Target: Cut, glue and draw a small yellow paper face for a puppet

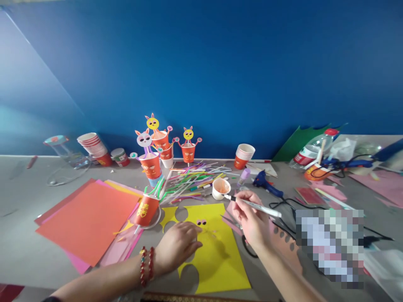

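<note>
My right hand (253,218) grips a marker pen (260,206) with a white barrel and a black tip end pointing left. That tip end is beside a small white paper cup (221,188) with orange bits inside. Palm down, my left hand (179,245) rests on a yellow paper sheet (226,268) with round holes cut along its left side. Its thumb and index finger are apart, the other fingers curled under. By the index fingertip are two small dark eyes with pink (201,222). Scissors (248,245) lie partly beneath my right forearm.
Drinking straws (189,178) lie heaped behind the sheet. Rabbit-topped red cups (149,165) stand at the back. An orange sheet (91,218) tops papers at left, beside a red cup (147,212). A blue glue gun (267,183) and its black cord lie at right.
</note>
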The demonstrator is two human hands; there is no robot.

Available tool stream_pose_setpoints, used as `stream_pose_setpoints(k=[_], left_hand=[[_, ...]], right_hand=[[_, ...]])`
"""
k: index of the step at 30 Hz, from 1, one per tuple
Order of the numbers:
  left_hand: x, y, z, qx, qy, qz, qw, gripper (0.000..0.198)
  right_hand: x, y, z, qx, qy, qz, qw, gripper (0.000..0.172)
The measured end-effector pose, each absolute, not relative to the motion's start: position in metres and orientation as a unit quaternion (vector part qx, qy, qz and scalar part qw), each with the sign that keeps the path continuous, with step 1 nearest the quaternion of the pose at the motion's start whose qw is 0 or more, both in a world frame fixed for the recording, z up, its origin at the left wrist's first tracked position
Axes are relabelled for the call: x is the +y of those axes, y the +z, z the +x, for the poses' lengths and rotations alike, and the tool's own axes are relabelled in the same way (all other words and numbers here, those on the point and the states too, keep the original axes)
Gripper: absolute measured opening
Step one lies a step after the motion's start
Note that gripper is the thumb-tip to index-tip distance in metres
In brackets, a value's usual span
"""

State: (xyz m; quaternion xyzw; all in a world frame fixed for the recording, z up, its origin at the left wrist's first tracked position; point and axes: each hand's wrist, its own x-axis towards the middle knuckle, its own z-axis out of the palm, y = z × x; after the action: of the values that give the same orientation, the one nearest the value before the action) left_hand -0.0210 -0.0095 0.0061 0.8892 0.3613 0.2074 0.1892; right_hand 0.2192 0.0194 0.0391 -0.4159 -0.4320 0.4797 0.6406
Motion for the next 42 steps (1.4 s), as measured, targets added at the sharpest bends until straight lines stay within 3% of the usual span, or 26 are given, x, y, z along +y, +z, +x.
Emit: stream_pose_setpoints(k=[6,12,20,31,37,42], left_hand=[[-0.001,0.029,-0.029,0.401,0.241,0.845,0.257,0.028],[-0.004,0.024,-0.018,0.430,0.234,0.807,0.331,0.039],[-0.004,0.024,0.004,0.335,0.283,0.858,0.268,0.053],[-0.006,0.020,0.010,0.343,0.236,0.895,0.160,0.054],[-0.011,0.023,0.011,0.374,0.311,0.843,0.228,0.053],[-0.013,0.030,0.011,0.359,0.328,0.858,0.164,0.042]], right_hand=[[-0.001,0.028,0.219,-0.462,0.545,-0.456,0.531,0.025],[-0.017,0.021,0.209,-0.437,0.587,-0.455,0.507,0.039],[-0.030,0.026,0.196,-0.471,0.564,-0.440,0.516,0.038],[-0.033,0.026,0.194,-0.581,0.481,-0.425,0.501,0.033],[-0.033,0.018,0.193,-0.511,0.601,-0.365,0.494,0.035],[-0.039,0.018,0.191,-0.472,0.632,-0.372,0.490,0.038]])
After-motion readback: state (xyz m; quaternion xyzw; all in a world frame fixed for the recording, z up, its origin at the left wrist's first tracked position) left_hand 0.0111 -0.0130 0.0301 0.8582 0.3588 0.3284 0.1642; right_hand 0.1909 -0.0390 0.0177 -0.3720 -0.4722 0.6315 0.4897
